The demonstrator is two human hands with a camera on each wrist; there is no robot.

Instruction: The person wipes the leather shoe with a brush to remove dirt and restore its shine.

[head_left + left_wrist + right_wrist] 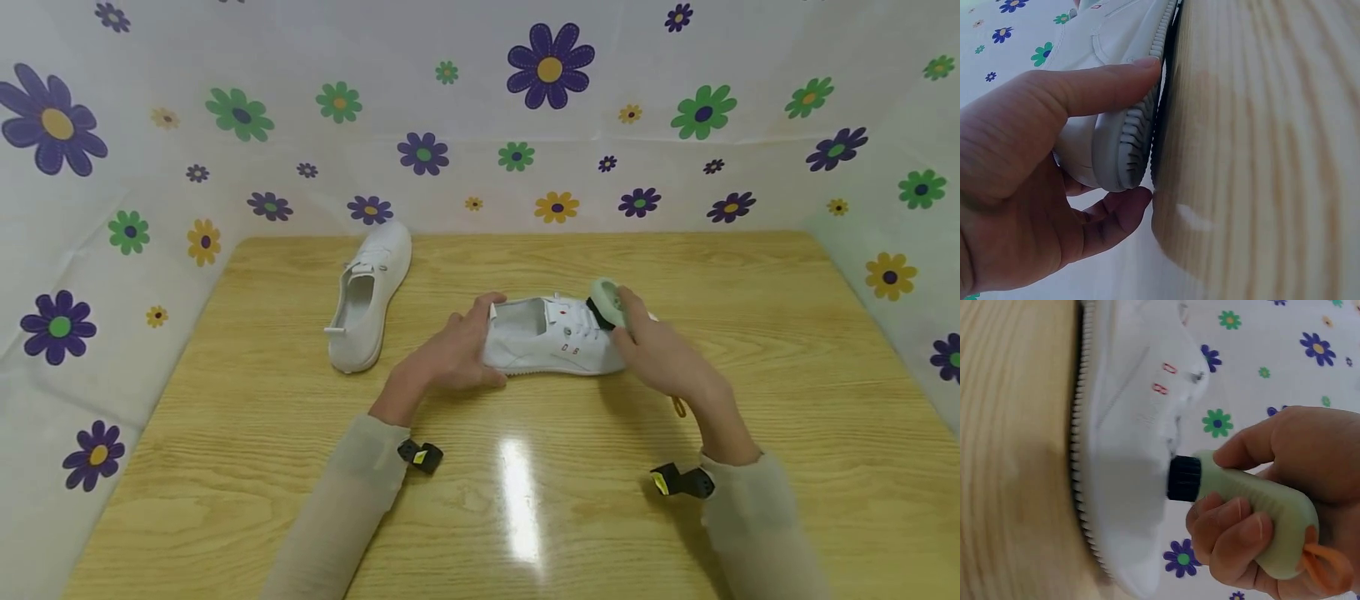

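A white lace-up shoe (528,348) with red marks on its side rests on the table, its toe to the right. My left hand (459,354) grips its heel; in the left wrist view the thumb lies along the ridged sole edge (1137,134), with fingers curled behind the heel. My right hand (663,352) holds a pale green shoe brush (1260,506) with an orange loop. The brush's dark bristles (1184,478) touch the shoe's upper near the laces. Part of the toe is hidden behind the right hand in the head view.
A second white shoe (369,300) stands to the left, toe toward the back wall. Wood-grain table (585,492) lies beneath everything. White flower-printed sheets (480,108) enclose the back and both sides.
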